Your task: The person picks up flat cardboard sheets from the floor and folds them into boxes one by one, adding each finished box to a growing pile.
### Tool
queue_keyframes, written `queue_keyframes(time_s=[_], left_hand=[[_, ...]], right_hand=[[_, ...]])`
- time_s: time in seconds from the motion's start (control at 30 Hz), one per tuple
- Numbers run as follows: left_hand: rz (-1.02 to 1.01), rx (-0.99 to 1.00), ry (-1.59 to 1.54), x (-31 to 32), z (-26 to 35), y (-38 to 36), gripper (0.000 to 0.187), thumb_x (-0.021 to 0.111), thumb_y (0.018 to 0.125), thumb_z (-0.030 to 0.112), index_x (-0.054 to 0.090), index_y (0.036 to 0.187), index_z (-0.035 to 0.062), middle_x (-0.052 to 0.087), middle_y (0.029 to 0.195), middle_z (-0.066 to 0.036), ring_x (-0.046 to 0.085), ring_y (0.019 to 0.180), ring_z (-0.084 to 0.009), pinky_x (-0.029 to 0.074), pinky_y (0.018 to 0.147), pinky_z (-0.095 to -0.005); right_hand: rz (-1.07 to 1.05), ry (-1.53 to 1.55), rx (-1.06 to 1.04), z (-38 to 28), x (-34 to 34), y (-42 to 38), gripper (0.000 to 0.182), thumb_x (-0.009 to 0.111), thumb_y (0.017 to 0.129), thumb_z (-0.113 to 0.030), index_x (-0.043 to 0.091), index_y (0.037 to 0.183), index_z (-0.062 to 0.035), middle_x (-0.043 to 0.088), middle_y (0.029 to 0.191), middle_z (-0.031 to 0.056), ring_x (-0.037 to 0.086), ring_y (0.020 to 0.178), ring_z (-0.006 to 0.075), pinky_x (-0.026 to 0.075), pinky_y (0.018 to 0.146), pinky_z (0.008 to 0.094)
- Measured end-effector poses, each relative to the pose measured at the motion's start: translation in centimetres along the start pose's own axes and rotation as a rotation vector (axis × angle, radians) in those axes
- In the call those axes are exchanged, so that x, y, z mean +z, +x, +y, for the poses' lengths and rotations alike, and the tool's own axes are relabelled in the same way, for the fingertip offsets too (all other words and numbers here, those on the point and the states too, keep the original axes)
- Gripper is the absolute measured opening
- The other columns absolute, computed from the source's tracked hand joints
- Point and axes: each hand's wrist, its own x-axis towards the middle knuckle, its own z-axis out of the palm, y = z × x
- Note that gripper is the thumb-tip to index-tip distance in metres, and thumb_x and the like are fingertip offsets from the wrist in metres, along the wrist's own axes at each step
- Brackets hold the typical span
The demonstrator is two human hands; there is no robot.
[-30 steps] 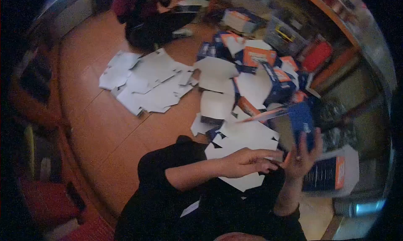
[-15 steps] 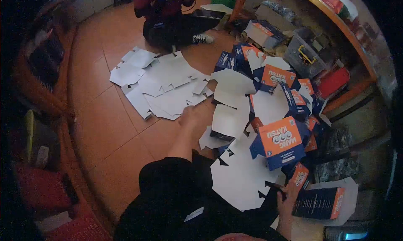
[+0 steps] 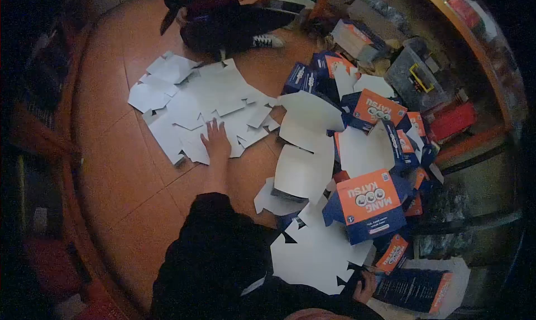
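Note:
My left hand lies palm down with its fingers spread on a pile of flat white cardboard box blanks on the tiled floor. At the lower right, my right hand has its fingers curled at the notched edge of an unfolded cardboard box, white side up; the exact grip is partly hidden. Beside that hand lies a dark blue printed box panel with an orange strip. An orange and blue printed box rests just above the unfolded one.
More partly folded boxes heap up on the right. Behind them stand a clear plastic bin and a red case by a wooden shelf frame. Another person sits on the floor at the top, beyond the white pile.
My left hand has moved forward and left from the pile's near edge onto the blanks, its fingers now spread. My right hand has shifted slightly down and left in view.

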Motion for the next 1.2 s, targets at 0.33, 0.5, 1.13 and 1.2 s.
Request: queue_keyframes(time_s=[0.33, 0.5, 1.13, 1.2], left_hand=[[-0.071, 0.189, 0.271, 2.3, -1.6, 6.6, 0.045, 0.033, 0.087, 0.011, 0.030, 0.132, 0.0129, 0.022, 0.141, -0.007, 0.020, 0.130, -0.0234, 0.023, 0.101, -0.0475], [-0.244, 0.150, 0.079, -0.4, 0.2, 7.6, 0.047, 0.044, 0.085, 0.023, 0.033, 0.131, 0.0165, 0.035, 0.133, -0.009, 0.033, 0.123, -0.0247, 0.034, 0.092, -0.0450], [-0.012, 0.449, 0.121, 1.3, 0.0, 4.3, 0.013, 0.047, 0.077, 0.012, 0.059, 0.079, 0.0055, 0.061, 0.075, -0.009, 0.061, 0.071, -0.0240, 0.048, 0.064, -0.0336], [-0.032, 0.480, 0.125, 0.9, -0.2, 3.1, 0.012, 0.047, 0.077, 0.012, 0.057, 0.080, 0.0058, 0.061, 0.075, -0.010, 0.061, 0.071, -0.0241, 0.049, 0.063, -0.0350]], right_hand=[[-0.043, -0.064, -0.007, 1.2, 0.3, -0.2, 0.038, 0.046, 0.081, -0.035, 0.057, 0.102, -0.0052, 0.052, 0.105, 0.0191, 0.045, 0.100, 0.0362, 0.030, 0.087, 0.0475], [-0.073, -0.045, -0.031, 0.2, -0.3, 0.8, 0.039, 0.048, 0.079, -0.036, 0.057, 0.103, -0.0063, 0.051, 0.105, 0.0199, 0.045, 0.098, 0.0359, 0.031, 0.086, 0.0470], [-0.015, 0.008, 0.060, -1.9, -0.9, 0.5, 0.035, 0.048, 0.077, -0.031, 0.056, 0.100, -0.0055, 0.053, 0.101, 0.0157, 0.045, 0.099, 0.0335, 0.029, 0.090, 0.0443], [-0.011, 0.002, 0.060, -2.1, -1.1, 0.7, 0.036, 0.047, 0.077, -0.031, 0.056, 0.101, -0.0053, 0.053, 0.102, 0.0152, 0.044, 0.099, 0.0332, 0.028, 0.090, 0.0433]])
